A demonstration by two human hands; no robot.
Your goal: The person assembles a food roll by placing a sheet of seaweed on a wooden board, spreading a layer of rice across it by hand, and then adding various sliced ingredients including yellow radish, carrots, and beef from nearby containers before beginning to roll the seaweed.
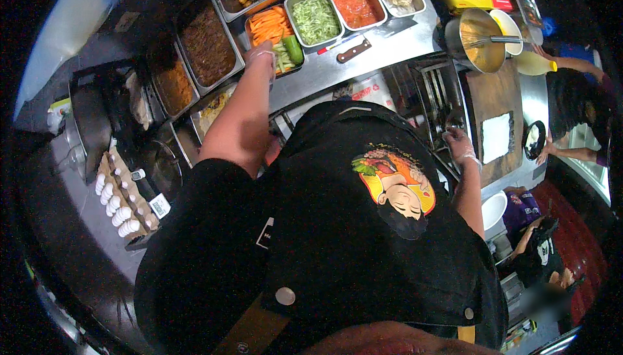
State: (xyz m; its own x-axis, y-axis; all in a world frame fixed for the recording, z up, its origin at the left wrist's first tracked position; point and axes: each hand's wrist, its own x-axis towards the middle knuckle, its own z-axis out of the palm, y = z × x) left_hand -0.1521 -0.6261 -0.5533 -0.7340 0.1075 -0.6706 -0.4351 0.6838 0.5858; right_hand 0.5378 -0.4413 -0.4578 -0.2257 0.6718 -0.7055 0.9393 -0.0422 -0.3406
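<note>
My left hand [261, 56], in a clear glove, reaches to the near left side of a metal tray with carrot sticks [270, 24], cucumber sticks [283, 58] and a piece of whole cucumber [292, 50]. Its fingertips are too small and partly hidden to read. Low on the right, my right hand [462, 146], also gloved, is closed with bent fingers beside a dark open compartment with metal bars [438, 89]. Whatever those fingers grip cannot be made out. A knife with a wooden handle [354, 51] lies on the steel counter [396, 42] between the hands.
Trays of shredded green vegetable [316, 20], red-orange food [355, 2] and browned meat [206, 47] line the counter. A steel bowl [470, 43] with a whisk [496, 39] stands right, beyond a wooden board [498, 92]. Egg cartons [123, 193] sit left. A co-worker's hand [551, 150] holds a black dish [534, 139].
</note>
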